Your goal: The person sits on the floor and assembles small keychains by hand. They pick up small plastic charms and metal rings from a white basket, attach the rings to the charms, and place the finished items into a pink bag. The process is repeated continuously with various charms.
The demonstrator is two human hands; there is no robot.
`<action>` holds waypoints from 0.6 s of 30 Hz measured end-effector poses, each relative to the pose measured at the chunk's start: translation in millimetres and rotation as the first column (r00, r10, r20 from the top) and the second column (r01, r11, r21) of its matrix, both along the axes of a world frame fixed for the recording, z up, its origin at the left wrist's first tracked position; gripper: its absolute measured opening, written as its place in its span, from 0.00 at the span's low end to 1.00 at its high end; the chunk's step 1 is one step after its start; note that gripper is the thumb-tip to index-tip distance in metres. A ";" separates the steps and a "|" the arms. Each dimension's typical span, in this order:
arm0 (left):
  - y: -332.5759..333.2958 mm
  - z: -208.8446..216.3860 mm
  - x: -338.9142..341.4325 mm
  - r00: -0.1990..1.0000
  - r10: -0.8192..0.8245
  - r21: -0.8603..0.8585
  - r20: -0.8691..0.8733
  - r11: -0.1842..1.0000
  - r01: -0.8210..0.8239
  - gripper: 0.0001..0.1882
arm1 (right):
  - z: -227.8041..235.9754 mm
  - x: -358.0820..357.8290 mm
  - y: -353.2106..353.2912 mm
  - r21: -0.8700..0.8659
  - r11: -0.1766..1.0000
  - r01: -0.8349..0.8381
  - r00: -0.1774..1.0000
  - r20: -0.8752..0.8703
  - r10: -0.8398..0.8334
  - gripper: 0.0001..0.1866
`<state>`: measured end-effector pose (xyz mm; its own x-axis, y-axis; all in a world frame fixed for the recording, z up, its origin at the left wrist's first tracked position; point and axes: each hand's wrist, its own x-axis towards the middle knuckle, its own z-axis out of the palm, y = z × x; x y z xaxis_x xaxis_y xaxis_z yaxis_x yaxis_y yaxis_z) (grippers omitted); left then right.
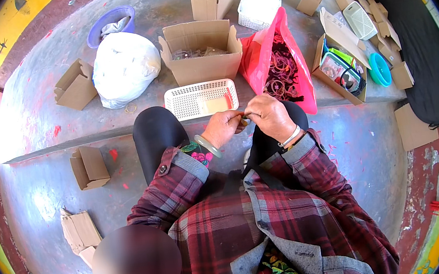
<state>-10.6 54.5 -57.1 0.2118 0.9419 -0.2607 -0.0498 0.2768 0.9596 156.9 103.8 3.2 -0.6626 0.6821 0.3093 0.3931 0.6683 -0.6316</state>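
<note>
My left hand [223, 128] and my right hand [271, 117] meet over my knees. Both are closed, with their fingertips pinched together around something small and dark reddish. It is mostly hidden by the fingers, so its kind cannot be told. Just beyond the hands, a white perforated basket [184, 107] holds a pale, flat piece and a reddish one. To its right leans a red plastic bag [300, 80], its mouth showing a heap of dark red and pinkish ring-shaped or corded pieces [280, 72].
Behind the basket stands an open cardboard box [203, 69] holding clear packets. A stuffed white bag [126, 66], a purple basin [131, 23] and small cardboard boxes [90, 166] lie leftward. At right are a filled carton [336, 85], a teal basin [379, 69] and a black covered bundle [412, 53].
</note>
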 end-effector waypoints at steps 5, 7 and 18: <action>-0.1 0.9 0.0 0.999 -0.027 -0.016 0.025 0.999 0.028 0.14 | 4.3 -1.5 -2.5 0.178 0.984 -0.001 0.997 0.074 -0.012 0.03; -0.7 8.1 -1.6 0.999 -0.036 -0.035 -0.001 0.999 0.036 0.14 | 5.1 -1.4 -3.8 0.151 0.988 -0.024 0.995 0.098 0.009 0.03; -1.2 8.3 -3.9 0.994 0.011 -0.113 0.112 0.994 0.001 0.15 | -8.6 3.3 3.2 -0.051 0.990 -0.131 0.991 0.029 0.133 0.09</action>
